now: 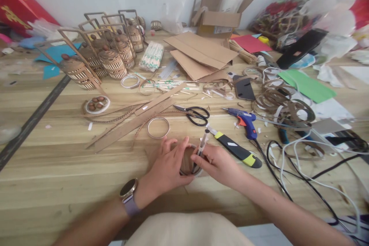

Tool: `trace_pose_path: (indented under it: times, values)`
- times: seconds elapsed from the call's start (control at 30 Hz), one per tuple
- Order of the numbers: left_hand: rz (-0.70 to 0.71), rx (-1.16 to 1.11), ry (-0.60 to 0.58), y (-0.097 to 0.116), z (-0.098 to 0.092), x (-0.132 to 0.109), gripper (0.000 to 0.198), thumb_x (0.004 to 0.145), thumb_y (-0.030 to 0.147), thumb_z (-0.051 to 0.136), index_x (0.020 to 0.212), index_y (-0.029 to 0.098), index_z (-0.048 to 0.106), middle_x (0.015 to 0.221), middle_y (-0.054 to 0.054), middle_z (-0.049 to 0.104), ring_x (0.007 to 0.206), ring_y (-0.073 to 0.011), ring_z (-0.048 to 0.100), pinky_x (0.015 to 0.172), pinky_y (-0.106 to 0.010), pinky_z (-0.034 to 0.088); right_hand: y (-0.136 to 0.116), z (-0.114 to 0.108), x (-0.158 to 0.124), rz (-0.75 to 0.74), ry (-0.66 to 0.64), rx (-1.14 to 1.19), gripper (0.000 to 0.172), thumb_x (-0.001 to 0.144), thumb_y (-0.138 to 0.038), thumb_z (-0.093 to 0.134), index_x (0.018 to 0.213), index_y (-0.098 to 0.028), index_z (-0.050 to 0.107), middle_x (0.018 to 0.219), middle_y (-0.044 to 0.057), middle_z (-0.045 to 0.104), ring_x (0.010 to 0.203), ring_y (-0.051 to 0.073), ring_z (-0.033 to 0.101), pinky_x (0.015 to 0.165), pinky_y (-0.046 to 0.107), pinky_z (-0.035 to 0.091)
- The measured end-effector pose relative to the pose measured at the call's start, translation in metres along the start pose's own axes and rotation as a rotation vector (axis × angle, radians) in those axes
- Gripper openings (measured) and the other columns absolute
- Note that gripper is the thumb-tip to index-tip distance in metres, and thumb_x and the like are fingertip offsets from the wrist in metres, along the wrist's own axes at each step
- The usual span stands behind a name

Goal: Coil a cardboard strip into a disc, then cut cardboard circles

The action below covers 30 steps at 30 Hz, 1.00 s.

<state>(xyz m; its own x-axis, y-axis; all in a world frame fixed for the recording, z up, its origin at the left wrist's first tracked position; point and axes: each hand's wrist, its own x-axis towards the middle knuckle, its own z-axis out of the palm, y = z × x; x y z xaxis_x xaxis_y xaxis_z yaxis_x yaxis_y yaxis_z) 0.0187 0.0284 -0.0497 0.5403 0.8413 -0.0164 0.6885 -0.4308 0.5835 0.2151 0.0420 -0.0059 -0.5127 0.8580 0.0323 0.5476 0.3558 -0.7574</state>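
Observation:
My left hand [166,165] presses down on a round ring [187,161] that lies on a piece of brown cardboard [150,153] near the table's front edge; its fingers curve over the ring's left side. My right hand [217,163] pinches a thin pen-like tool [202,145] and holds its tip against the ring's right rim. A watch [128,191] sits on my left wrist. Another empty ring [158,127] lies just beyond the hands.
Black scissors [196,114], a yellow-black utility knife [236,149] and a blue glue gun [245,120] lie right of centre. Long cardboard strips [135,121], several woven basket models [100,59], coiled strips [284,102], cables [302,165] and cardboard boxes [216,19] crowd the table.

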Motion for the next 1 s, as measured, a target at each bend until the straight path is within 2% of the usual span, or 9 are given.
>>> trace_pose_path:
  times: [0.13,0.3,0.47,0.57,0.67,0.8,0.9,1.0]
  values:
    - [-0.008,-0.001,0.002,0.000,-0.001,0.000,0.109,0.070,0.039,0.083,0.157,0.019,0.019,0.136,-0.013,0.065,0.132,-0.0440,0.046,0.118,-0.070,0.016,-0.001,-0.009,0.009,-0.068,-0.082,-0.196,0.026,0.097,-0.025,0.053,0.072,-0.021,0.059,0.064,0.001,0.064,0.058,0.017,0.057,0.058,0.027,0.040]
    - [-0.025,0.013,0.013,0.003,-0.002,0.000,0.095,0.072,0.041,0.082,0.150,0.017,0.033,0.130,-0.015,0.066,0.131,-0.0436,0.047,0.117,-0.070,0.019,0.003,-0.018,0.025,-0.134,-0.191,-0.322,0.018,0.096,-0.021,0.056,0.081,-0.020,0.065,0.076,0.004,0.073,0.068,0.019,0.066,0.065,0.029,0.041]
    - [-0.026,0.024,0.011,0.003,-0.003,0.000,0.084,0.069,0.040,0.084,0.140,0.017,0.045,0.132,-0.015,0.064,0.130,-0.0437,0.048,0.118,-0.068,0.020,0.000,-0.022,0.039,-0.186,-0.229,-0.417,0.020,0.099,-0.026,0.058,0.082,-0.020,0.068,0.080,0.008,0.075,0.074,0.023,0.068,0.072,0.032,0.041]
    - [-0.026,0.021,0.006,0.002,-0.002,0.000,0.092,0.069,0.040,0.084,0.146,0.016,0.039,0.135,-0.016,0.063,0.131,-0.0444,0.047,0.118,-0.069,0.019,-0.002,-0.029,0.037,-0.215,-0.175,-0.428,0.030,0.102,-0.033,0.054,0.080,-0.019,0.069,0.079,0.010,0.073,0.075,0.024,0.067,0.073,0.034,0.043]
    - [-0.021,0.003,-0.003,0.001,-0.002,0.000,0.105,0.071,0.039,0.083,0.155,0.018,0.023,0.139,-0.014,0.062,0.132,-0.0442,0.046,0.118,-0.070,0.017,0.001,-0.038,0.025,-0.235,-0.016,-0.290,0.039,0.105,-0.041,0.046,0.084,-0.020,0.072,0.082,0.010,0.075,0.078,0.024,0.069,0.074,0.034,0.048]
    - [-0.012,-0.027,-0.011,0.000,-0.002,0.002,0.110,0.071,0.037,0.083,0.157,0.019,0.017,0.141,-0.011,0.062,0.132,-0.0437,0.045,0.117,-0.070,0.018,0.012,-0.036,-0.001,-0.096,0.212,-0.073,0.030,0.100,-0.043,0.057,0.092,-0.023,0.077,0.087,0.008,0.078,0.082,0.024,0.072,0.076,0.034,0.054]
    - [-0.007,-0.037,-0.005,-0.001,-0.002,0.003,0.114,0.070,0.037,0.084,0.158,0.019,0.013,0.140,-0.011,0.063,0.130,-0.0427,0.046,0.117,-0.071,0.016,0.020,-0.020,-0.017,-0.030,0.217,0.049,0.022,0.096,-0.038,0.063,0.093,-0.023,0.079,0.083,0.006,0.078,0.076,0.022,0.071,0.071,0.033,0.056]
    - [0.008,-0.041,0.004,-0.003,-0.001,0.004,0.118,0.070,0.038,0.085,0.158,0.020,0.009,0.140,-0.012,0.062,0.128,-0.0415,0.048,0.117,-0.072,0.014,0.023,-0.002,-0.025,-0.051,0.191,0.136,0.020,0.096,-0.033,0.064,0.094,-0.021,0.079,0.080,0.006,0.076,0.072,0.019,0.068,0.068,0.031,0.054]
